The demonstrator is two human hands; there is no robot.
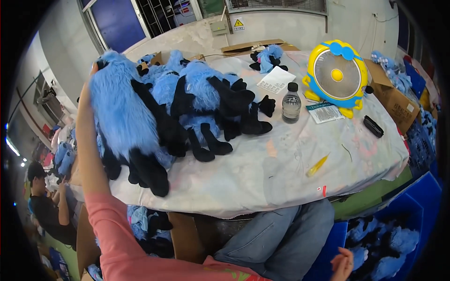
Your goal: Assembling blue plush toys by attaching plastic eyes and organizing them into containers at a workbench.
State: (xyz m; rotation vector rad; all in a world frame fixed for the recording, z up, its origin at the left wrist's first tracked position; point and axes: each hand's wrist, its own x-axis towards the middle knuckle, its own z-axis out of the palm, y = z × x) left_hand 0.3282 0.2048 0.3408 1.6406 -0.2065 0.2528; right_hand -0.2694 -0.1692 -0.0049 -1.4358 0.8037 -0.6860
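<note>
My left arm reaches up along the left side of a long-furred blue plush toy with black limbs. At the toy's top edge my left hand grips it, mostly hidden behind the fur. The toy's black legs hang down over the white cloth. More blue and black plush toys lie heaped just to its right. Low at the right, my right hand is beside my leg and a blue bin, its fingers loosely bent and apart, with nothing seen in them.
On the cloth-covered table stand a clear bottle and a yellow-and-blue fan. Nearby lie a packet, a black case and a yellow tool. A blue bin holds plush toys. Another person sits at far left.
</note>
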